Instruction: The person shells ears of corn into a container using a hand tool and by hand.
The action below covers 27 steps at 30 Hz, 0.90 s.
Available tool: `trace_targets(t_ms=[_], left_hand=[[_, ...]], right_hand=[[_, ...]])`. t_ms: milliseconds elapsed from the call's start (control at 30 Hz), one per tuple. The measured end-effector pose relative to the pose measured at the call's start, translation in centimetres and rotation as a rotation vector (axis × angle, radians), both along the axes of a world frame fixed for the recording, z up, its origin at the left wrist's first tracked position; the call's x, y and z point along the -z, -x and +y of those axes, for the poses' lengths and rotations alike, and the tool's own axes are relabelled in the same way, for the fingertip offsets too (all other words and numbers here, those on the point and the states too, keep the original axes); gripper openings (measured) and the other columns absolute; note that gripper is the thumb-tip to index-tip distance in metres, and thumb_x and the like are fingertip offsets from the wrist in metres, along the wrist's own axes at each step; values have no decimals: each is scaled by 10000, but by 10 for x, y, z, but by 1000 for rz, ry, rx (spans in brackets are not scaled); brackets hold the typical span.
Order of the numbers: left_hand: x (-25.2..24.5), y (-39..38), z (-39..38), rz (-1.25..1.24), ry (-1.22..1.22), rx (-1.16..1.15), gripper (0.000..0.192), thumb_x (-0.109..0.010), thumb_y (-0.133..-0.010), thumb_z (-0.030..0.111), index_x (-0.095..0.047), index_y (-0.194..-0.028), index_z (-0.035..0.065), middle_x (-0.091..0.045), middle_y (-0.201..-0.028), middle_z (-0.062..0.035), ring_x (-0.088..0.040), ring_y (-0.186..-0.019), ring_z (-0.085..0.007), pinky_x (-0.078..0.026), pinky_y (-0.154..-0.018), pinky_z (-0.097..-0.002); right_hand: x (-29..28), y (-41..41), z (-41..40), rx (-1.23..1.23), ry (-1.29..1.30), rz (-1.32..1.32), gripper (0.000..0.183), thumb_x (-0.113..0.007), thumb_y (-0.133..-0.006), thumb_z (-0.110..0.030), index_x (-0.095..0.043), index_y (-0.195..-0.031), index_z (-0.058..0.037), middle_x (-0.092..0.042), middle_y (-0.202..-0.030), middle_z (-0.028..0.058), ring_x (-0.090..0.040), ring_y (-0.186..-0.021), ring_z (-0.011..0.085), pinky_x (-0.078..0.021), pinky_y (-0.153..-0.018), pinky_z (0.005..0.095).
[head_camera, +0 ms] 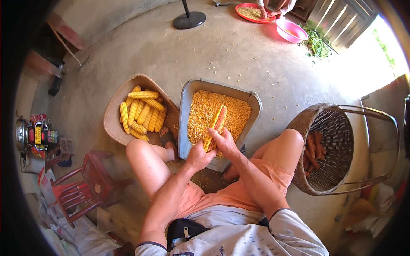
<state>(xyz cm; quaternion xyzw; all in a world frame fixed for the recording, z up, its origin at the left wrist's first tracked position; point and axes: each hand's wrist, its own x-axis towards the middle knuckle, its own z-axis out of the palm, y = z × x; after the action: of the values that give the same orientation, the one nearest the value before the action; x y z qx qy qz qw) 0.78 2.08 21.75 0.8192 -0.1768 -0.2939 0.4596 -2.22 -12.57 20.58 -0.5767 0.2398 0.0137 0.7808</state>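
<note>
Both my hands grip a partly shelled ear of corn point(219, 120) above a grey metal pan point(184, 128). Yellow kernels line the ear's left side, and reddish bare cob shows on its right. My left hand point(200, 156) holds the lower end, while my right hand point(226, 143) lies along its right side with the thumb across it. Loose corn kernels point(205, 105) cover the bottom of the pan between my legs. To the left, a brown tub point(112, 105) contains several whole yellow ears of corn point(144, 110).
A wicker basket point(344, 137) with reddish bare cobs point(312, 150) stands by my right knee. A wooden chair point(93, 182) is at left. Across the floor are a black round stand base point(189, 20), a pink basin point(290, 30), and another person's hands point(267, 14) over a red tray point(246, 5).
</note>
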Motion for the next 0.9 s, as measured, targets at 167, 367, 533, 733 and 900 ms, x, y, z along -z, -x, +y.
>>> trace_targets(t_ms=[167,367,533,733,900], left_hand=[[16,-7,7,-16,145,15,345,-661,-878,178,-576,-1163,4,-683,-998,-104,-653,-924,-217,-511,-829,-334],[26,-15,16,251,287,-59,355,-630,-898,84,-549,-1234,3,-646,-1069,-84,-611,-966,-147,-498,-846,-281],[30,-8,13,51,184,-59,393,-657,-881,97,-539,-1244,4,-639,-1085,-86,-606,-976,-143,-493,-850,-274],[2,-14,9,346,225,-44,455,-698,-855,117,-521,-1259,3,-630,-1076,-75,-606,-1001,-155,-493,-868,-292],[16,-9,9,227,377,-77,456,-710,-838,100,-525,-1241,-5,-630,-1071,-75,-611,-981,-162,-502,-840,-293]], right_hand=[[10,-6,-1,-24,-91,-10,466,-625,-912,-318,-510,-1199,30,-623,-1001,84,-605,-907,148,-505,-789,305],[11,-13,-1,-151,-139,25,439,-619,-925,-292,-499,-1225,5,-613,-1039,79,-596,-928,143,-503,-805,298],[7,-19,13,-106,-9,22,527,-678,-889,-294,-476,-1249,33,-624,-1072,111,-612,-925,171,-514,-802,310],[13,-7,7,-20,-226,-46,431,-627,-909,-220,-469,-1225,26,-616,-1046,107,-617,-915,161,-522,-794,309],[-5,-7,12,-50,-145,-31,467,-670,-883,-228,-462,-1216,26,-615,-1048,120,-616,-929,163,-523,-801,312]])
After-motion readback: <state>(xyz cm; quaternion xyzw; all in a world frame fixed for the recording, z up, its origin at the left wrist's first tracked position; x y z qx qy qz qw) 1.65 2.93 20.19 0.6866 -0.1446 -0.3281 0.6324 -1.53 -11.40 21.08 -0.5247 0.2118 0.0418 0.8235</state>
